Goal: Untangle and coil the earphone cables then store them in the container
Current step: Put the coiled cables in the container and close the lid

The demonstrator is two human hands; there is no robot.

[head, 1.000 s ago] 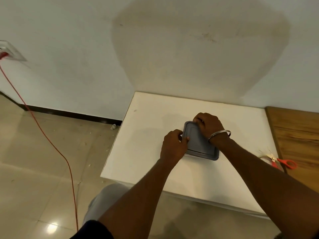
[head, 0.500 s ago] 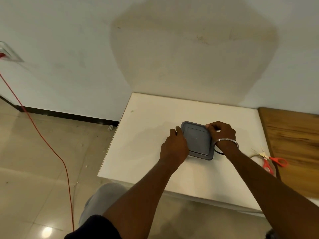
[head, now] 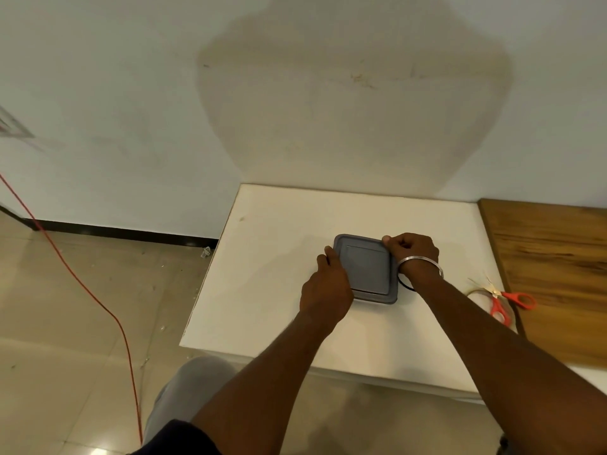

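Note:
A square grey container (head: 368, 269) with its lid on sits in the middle of the white table (head: 262, 290). My left hand (head: 325, 287) grips its left edge. My right hand (head: 412, 252), with a silver bangle at the wrist, pinches the lid's far right corner. A short loop of black earphone cable (head: 405, 285) pokes out on the container's right side, under my right wrist. What is inside the container is hidden by the lid.
Orange-handled scissors (head: 507, 302) lie at the table's right edge beside a pale tape ring. A wooden surface (head: 551, 277) adjoins on the right. A red cord (head: 98, 307) crosses the tiled floor at the left. The wall stands behind the table.
My right hand slid from the lid's top to its far right corner. My left hand shifted to the left edge. A bit of black cable now shows on the right.

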